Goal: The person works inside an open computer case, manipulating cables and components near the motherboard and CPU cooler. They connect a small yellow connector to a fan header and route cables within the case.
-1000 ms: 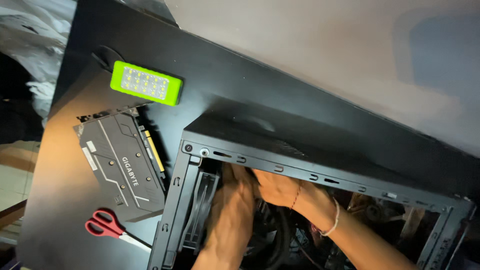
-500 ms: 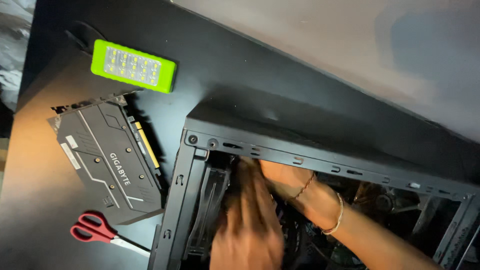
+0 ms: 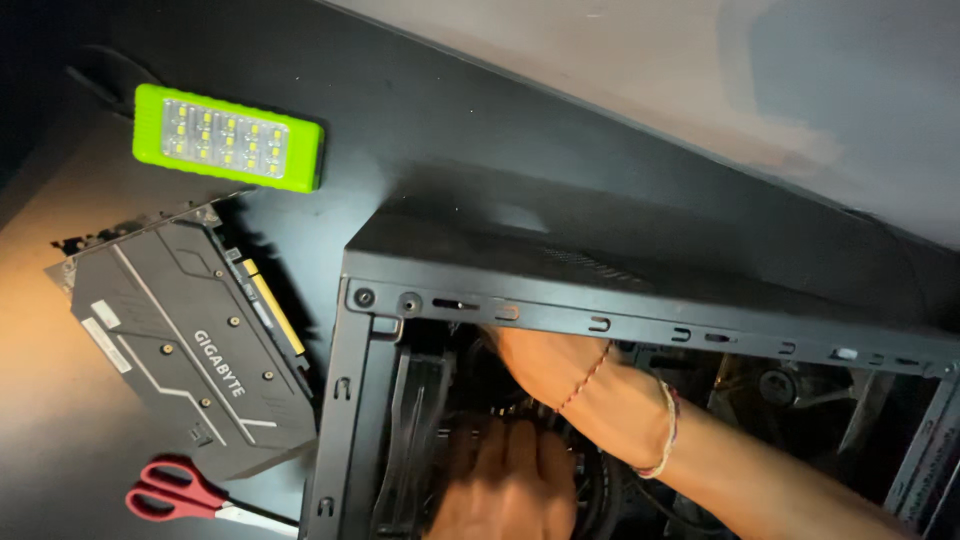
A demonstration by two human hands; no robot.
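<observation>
since both hands work deep in the computer case (image 3: 640, 300), left hand (image 3: 505, 485) and right hand (image 3: 545, 365) with grips hidden, slow fingertip feel suits the dark, cramped interior

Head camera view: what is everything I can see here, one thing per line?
Table: one, black, under everything.
Wall: one, pale, along the top.
Lamp: one, green with rows of small lights, upper left on the table.
Graphics card: one, dark grey, lying flat left of the case.
Scissors: one pair, red handles, below the card.
Case: one, black, open side up, centre and right.
Left hand: one, inside the case at the bottom edge.
Right hand: one, reaching into the case, thread bands at the wrist; what either hand holds is hidden.
</observation>
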